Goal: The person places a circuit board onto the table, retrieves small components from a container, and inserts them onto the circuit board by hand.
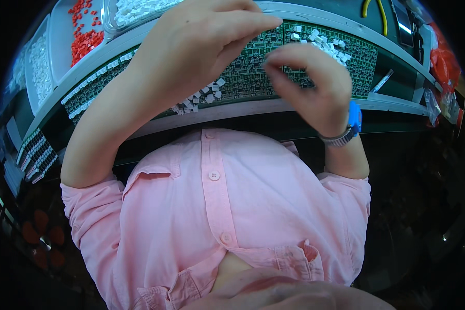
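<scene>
My left hand (201, 44) reaches over the green circuit board panel (250, 64), palm down, one finger stretched out to the right. Its other fingers are partly hidden, and nothing shows in it. Above the right half of the panel is my right hand (318, 82), its thumb and forefinger curled together at the tips. Whatever may be between those tips is too small and blurred to make out. Small white connectors (315, 39) lie heaped on the panel beyond my right hand. More loose white connectors (212, 92) lie by my left wrist, and a row lines the panel's left edge.
A metal rail frame (248, 108) borders the panel. Trays at the far left hold red parts (87, 45) and white parts (139, 10). Stacked board strips (37, 155) lie at left. Yellow-handled pliers (383, 18), a pen-like tool (382, 81) and a red bag (444, 59) are at right.
</scene>
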A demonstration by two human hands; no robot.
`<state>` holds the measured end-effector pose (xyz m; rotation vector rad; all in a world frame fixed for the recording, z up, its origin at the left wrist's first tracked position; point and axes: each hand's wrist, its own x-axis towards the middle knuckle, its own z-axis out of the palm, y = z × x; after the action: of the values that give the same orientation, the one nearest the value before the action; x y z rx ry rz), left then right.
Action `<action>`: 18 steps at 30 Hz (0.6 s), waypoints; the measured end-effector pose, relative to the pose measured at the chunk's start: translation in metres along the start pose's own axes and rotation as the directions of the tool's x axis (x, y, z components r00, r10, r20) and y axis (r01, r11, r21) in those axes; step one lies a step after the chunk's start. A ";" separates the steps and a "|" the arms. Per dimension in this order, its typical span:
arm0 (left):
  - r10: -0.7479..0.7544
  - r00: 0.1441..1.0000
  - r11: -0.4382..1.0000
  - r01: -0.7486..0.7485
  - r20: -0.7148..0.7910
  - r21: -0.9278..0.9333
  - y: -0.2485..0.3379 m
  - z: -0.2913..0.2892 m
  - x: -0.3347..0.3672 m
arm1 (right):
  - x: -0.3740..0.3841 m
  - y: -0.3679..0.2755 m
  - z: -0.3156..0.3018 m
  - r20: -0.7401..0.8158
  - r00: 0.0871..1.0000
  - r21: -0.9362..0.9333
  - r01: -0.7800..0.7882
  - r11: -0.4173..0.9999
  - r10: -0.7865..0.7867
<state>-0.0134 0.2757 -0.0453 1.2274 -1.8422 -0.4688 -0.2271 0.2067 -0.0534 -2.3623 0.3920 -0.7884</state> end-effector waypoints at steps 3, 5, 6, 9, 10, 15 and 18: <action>0.018 0.999 0.994 -0.021 0.031 0.105 -0.001 0.005 0.011 | 0.001 0.012 -0.016 -0.065 0.995 -0.005 -0.080 0.997 0.080; 0.050 0.998 0.971 -0.059 0.043 0.234 -0.003 0.008 0.014 | 0.000 0.021 -0.021 -0.079 0.987 -0.005 -0.143 0.990 0.142; 0.072 0.996 0.957 -0.082 0.045 0.280 -0.004 0.010 0.014 | -0.001 0.024 -0.022 -0.099 0.987 0.017 -0.127 0.992 0.128; 0.027 1.000 0.917 -0.024 0.000 0.398 -0.004 0.014 0.012 | 0.008 0.032 -0.026 -0.039 0.998 -0.083 0.035 0.996 -0.038; 0.004 1.000 0.907 0.003 -0.016 0.420 -0.004 0.015 0.012 | 0.009 0.031 -0.025 -0.040 0.999 -0.082 0.033 0.996 -0.036; -0.060 0.997 0.899 0.033 0.046 0.436 0.003 0.010 0.014 | 0.014 0.037 -0.023 0.026 0.997 -0.190 0.082 0.978 -0.079; -0.004 0.999 0.872 -0.018 0.044 0.488 0.004 0.011 0.016 | 0.020 0.040 -0.015 -0.003 0.990 -0.265 0.137 0.954 -0.143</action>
<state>-0.0274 0.2616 -0.0414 1.5489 -2.0754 -0.0116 -0.2240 0.1597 -0.0599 -2.6566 0.3611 -0.8747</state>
